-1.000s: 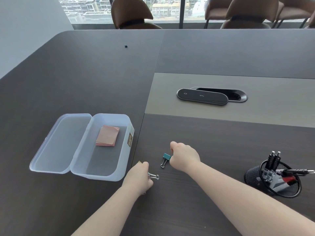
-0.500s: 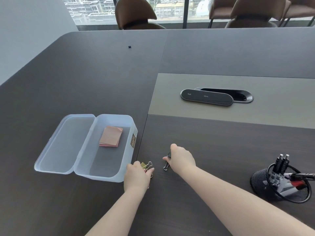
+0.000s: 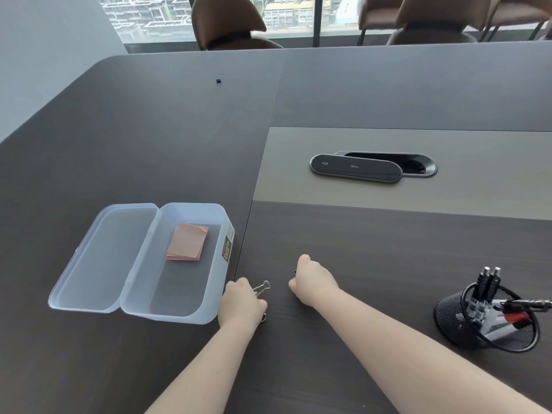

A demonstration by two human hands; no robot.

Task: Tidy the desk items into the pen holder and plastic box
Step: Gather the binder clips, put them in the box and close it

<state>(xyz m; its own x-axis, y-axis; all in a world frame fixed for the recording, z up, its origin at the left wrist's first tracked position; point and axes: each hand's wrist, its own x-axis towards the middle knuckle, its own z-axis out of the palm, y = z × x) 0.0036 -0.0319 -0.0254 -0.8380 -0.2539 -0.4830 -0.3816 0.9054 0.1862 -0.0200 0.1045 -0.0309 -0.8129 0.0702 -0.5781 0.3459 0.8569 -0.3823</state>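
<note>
A clear plastic box (image 3: 209,316) lies open on the dark desk, its lid (image 3: 107,255) flat to the left and a pink pad of sticky notes (image 3: 187,245) inside. My left hand (image 3: 240,306) is just right of the box's near corner, closed on a binder clip (image 3: 263,286) whose wire handles stick out. My right hand (image 3: 313,283) is a fist a little further right, closed around a teal binder clip that is almost fully hidden. A black mesh pen holder (image 3: 454,319) with pens, a cable and a grey item stands at the right.
A dark oval cable hatch with its cover (image 3: 355,168) slid aside sits in the grey middle strip of the desk. A tiny black object (image 3: 218,81) lies far back. Brown chairs (image 3: 227,22) stand behind the desk by the window.
My right hand has closed over the teal clip, which showed beside it a second ago. My left hand has carried its clip up towards the box's near right corner.
</note>
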